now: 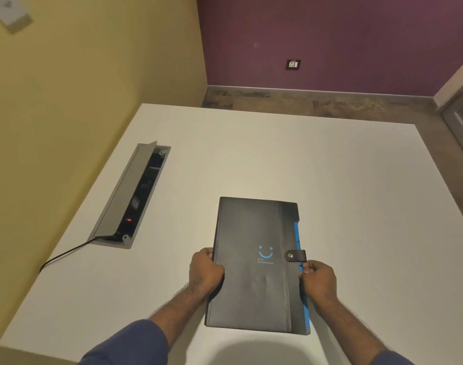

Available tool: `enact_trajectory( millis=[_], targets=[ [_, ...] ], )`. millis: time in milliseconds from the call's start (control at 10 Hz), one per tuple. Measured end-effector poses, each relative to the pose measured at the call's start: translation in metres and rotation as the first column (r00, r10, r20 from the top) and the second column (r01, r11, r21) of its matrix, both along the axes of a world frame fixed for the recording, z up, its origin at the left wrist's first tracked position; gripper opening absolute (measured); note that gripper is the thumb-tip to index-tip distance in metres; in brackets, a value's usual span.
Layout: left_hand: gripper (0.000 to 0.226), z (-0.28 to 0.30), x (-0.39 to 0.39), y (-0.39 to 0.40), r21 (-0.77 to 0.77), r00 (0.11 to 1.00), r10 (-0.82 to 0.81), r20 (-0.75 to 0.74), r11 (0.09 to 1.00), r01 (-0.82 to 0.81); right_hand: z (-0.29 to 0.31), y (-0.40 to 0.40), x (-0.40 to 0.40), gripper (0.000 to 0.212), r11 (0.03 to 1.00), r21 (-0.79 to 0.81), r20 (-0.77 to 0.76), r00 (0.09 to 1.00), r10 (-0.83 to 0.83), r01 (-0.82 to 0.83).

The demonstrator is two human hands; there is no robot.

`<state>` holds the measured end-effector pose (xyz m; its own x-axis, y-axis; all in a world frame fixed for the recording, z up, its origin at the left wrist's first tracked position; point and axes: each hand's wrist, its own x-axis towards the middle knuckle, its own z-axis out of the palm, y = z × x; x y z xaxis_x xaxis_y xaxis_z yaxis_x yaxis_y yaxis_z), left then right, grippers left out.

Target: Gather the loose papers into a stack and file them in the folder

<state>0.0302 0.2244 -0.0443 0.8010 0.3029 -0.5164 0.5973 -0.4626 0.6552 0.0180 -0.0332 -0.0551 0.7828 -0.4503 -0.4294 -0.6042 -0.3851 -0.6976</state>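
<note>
at the lower centre of the frame, fingers: the left hand (205, 272) curls around the folder's left edge, fingers tucked under and thumb side on top; the right hand (318, 281) pinches the right edge, thumb and fingertips closed just below the snap strap (295, 255).
grip state: both hands are closed on the folder; neither holds anything else.
folder: a black folder (254, 272) lies shut between the two hands, flat or nearly flat on the white table (277, 159); whether it rests fully cannot be told. a blue smile mark sits mid-cover, and a blue inner edge (298, 233) shows along its right side.
papers: no loose sheets are visible anywhere on the table; judging from that and the fastened strap, they are probably already inside.
handling: it looks stiff-covered, light to moderate in weight, with a smooth, possibly slick face; not fragile.
where to hold: the long side edges, as now, give the surest hold; avoid pulling on the strap.
left of the frame: an open cable box (131, 196) is set in the table, well apart from the folder, with a black cable (64, 255) running off toward the lower left.
</note>
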Motion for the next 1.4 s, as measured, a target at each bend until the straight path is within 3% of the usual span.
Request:
enact_trajectory(
  millis=[300, 600, 700, 1000, 1100, 1200, 1300, 1400],
  targets=[
    [0.043, 0.019, 0.030, 0.094, -0.027, 0.988, 0.084, 0.128, 0.996, -0.081, 0.011, 0.076, 0.036, 0.011, 0.978, 0.204, 0.042, 0.998, 0.039, -0.047],
    [0.047, 0.009, 0.052, 0.191, -0.014, 0.974, 0.214, 0.073, 0.977, -0.214, 0.014, 0.175, 0.072, 0.008, 0.972, 0.169, -0.017, 0.985, 0.171, -0.165],
    [0.051, -0.004, 0.054, 0.211, 0.018, 0.980, 0.198, 0.032, 0.980, -0.198, 0.006, 0.197, 0.070, 0.015, 0.971, 0.140, -0.060, 0.978, 0.201, -0.191],
    [0.051, -0.024, 0.054, 0.219, 0.171, 0.988, 0.151, -0.019, 0.975, -0.145, -0.007, 0.219, 0.059, 0.008, 0.969, 0.043, -0.155, 0.956, 0.248, -0.245],
    [0.051, -0.024, 0.054, 0.216, 0.251, 0.996, 0.093, -0.017, 0.964, -0.085, -0.009, 0.218, 0.059, 0.012, 0.958, 0.026, -0.173, 0.943, 0.285, -0.285],
    [0.040, -0.017, 0.048, 0.208, 0.435, 0.999, -0.033, -0.029, 0.899, 0.042, -0.002, 0.214, 0.058, 0.018, 0.953, 0.035, -0.189, 0.934, 0.303, -0.302],
    [0.032, -0.013, 0.039, 0.192, 0.555, 0.982, -0.142, 0.122, 0.831, 0.051, 0.005, 0.200, 0.053, 0.019, 0.950, 0.016, -0.149, 0.939, 0.310, -0.311],
    [0.031, -0.008, 0.038, 0.163, 0.592, 0.914, -0.345, 0.214, 0.790, 0.160, 0.012, 0.175, 0.050, 0.030, 0.941, -0.080, -0.069, 0.943, 0.325, -0.330]
  ],
)
